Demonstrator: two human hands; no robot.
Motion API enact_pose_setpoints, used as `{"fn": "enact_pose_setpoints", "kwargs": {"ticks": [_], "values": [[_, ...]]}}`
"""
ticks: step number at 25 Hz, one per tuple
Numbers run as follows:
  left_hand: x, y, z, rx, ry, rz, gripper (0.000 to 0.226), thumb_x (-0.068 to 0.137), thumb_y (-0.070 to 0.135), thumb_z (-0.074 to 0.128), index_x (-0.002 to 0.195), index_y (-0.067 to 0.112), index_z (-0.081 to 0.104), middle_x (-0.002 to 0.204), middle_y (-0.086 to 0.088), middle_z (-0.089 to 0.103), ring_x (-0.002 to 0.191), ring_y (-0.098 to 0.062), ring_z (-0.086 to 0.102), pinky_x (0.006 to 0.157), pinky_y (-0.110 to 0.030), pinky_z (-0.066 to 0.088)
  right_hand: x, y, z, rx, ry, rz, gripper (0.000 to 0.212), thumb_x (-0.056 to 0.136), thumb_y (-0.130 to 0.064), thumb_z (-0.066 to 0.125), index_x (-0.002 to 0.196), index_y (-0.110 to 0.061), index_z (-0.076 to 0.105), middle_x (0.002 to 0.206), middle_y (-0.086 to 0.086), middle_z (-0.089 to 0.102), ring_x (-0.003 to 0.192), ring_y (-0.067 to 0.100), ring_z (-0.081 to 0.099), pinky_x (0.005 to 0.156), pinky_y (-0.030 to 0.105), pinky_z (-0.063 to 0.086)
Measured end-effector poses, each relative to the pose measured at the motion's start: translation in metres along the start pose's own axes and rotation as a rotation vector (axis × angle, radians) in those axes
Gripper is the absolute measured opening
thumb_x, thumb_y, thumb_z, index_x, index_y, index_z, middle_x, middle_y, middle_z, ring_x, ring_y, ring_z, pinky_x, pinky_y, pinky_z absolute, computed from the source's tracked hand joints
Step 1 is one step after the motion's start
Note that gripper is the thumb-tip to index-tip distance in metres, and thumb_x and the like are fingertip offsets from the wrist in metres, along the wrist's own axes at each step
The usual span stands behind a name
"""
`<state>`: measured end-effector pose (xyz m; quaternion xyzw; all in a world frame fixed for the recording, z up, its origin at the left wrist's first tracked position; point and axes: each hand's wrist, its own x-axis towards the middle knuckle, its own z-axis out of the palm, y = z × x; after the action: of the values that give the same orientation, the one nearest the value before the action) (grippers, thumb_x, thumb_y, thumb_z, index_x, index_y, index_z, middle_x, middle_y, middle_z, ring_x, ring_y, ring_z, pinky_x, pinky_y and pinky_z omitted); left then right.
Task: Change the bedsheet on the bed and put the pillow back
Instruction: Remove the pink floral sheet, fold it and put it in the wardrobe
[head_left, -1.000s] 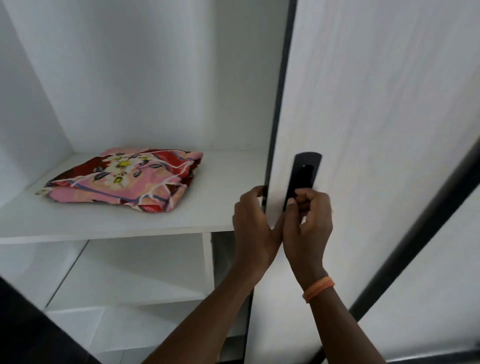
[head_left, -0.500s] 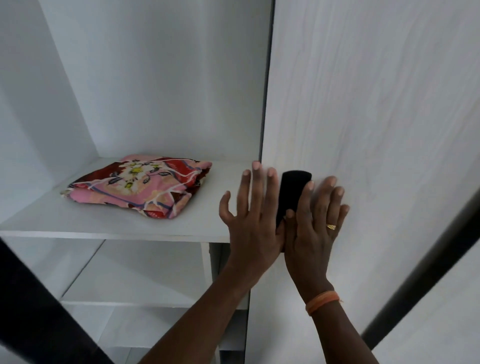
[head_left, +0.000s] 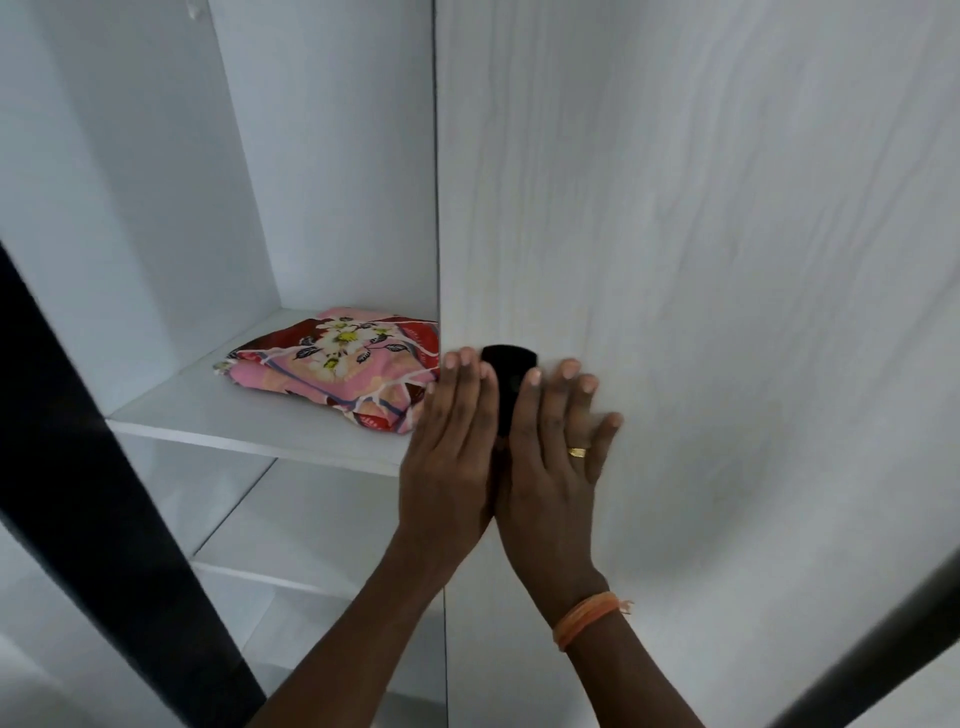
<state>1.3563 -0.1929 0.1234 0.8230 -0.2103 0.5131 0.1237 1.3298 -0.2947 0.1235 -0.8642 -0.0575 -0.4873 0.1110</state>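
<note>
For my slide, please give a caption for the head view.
Both hands, left hand and right hand, press flat on wardrobe door beside folded floral sheet.

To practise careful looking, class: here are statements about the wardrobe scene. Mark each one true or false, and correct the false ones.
1. Both hands lie flat on the door. True: the left hand and the right hand have straight fingers.
2. The folded sheet lies on the bottom shelf. False: it lies on the top shelf in view.
3. The handle is black. True.
4. The left hand wears a ring. False: the ring is on the right hand.
5. The sheet is plain white. False: it is pink and red, with flowers.
</note>
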Motion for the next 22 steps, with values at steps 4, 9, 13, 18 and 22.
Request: {"fn": "enact_pose_setpoints", "kwargs": {"ticks": [4, 9, 13, 18, 22], "values": [[-0.009, -0.027, -0.023, 0.005, 0.073, -0.186, 0.048, 0.094, 0.007, 0.062, 0.139, -0.005, 0.049, 0.147, -0.022, 0.046, 0.139, -0.035, 0.042, 0.111, -0.044, 0.040, 0.013, -0.027, 0.005, 0.120, -0.043, -0.230, 0.054, 0.099, -0.014, 0.049, 0.149, -0.001, 0.033, 0.159, 0.017, 0.024, 0.149, 0.032, 0.017, 0.121, 0.054, 0.015], [-0.029, -0.040, -0.042, -0.273, 0.082, -0.601, 0.045, 0.088, 0.022, 0.066, 0.129, 0.007, 0.058, 0.126, -0.011, 0.057, 0.113, -0.026, 0.054, 0.099, -0.034, 0.048, 0.029, -0.047, 0.012, 0.236, -0.053, -0.474, 0.031, 0.096, -0.014, 0.058, 0.125, -0.004, 0.064, 0.144, 0.017, 0.050, 0.143, 0.032, 0.034, 0.121, 0.048, 0.021], [-0.034, -0.055, -0.043, -0.256, -0.002, -0.743, 0.066, 0.089, 0.030, 0.068, 0.145, 0.009, 0.041, 0.147, -0.009, 0.045, 0.134, -0.027, 0.044, 0.111, -0.041, 0.040, 0.035, -0.062, 0.017, 0.107, -0.044, -0.488, 0.037, 0.095, -0.010, 0.051, 0.131, -0.005, 0.058, 0.153, 0.019, 0.038, 0.147, 0.036, 0.022, 0.121, 0.055, 0.012], [-0.034, -0.070, -0.041, -0.268, -0.134, -0.811, 0.092, 0.086, 0.060, 0.043, 0.158, 0.016, 0.007, 0.166, -0.004, 0.001, 0.153, -0.020, 0.003, 0.115, -0.028, 0.014, 0.038, -0.067, 0.027, -0.092, -0.035, -0.426, 0.062, 0.092, -0.013, 0.054, 0.151, -0.012, 0.033, 0.163, 0.014, 0.011, 0.150, 0.034, 0.007, 0.117, 0.063, 0.005], [-0.029, -0.096, -0.042, -0.348, -0.166, -0.920, 0.104, 0.083, 0.070, 0.043, 0.156, 0.020, -0.011, 0.163, 0.000, -0.020, 0.151, -0.015, -0.015, 0.115, -0.031, 0.005, 0.040, -0.072, 0.040, -0.130, 0.026, -0.420, 0.067, 0.095, -0.028, 0.056, 0.155, -0.022, 0.025, 0.164, 0.008, 0.012, 0.151, 0.028, 0.010, 0.116, 0.063, 0.004]]}}
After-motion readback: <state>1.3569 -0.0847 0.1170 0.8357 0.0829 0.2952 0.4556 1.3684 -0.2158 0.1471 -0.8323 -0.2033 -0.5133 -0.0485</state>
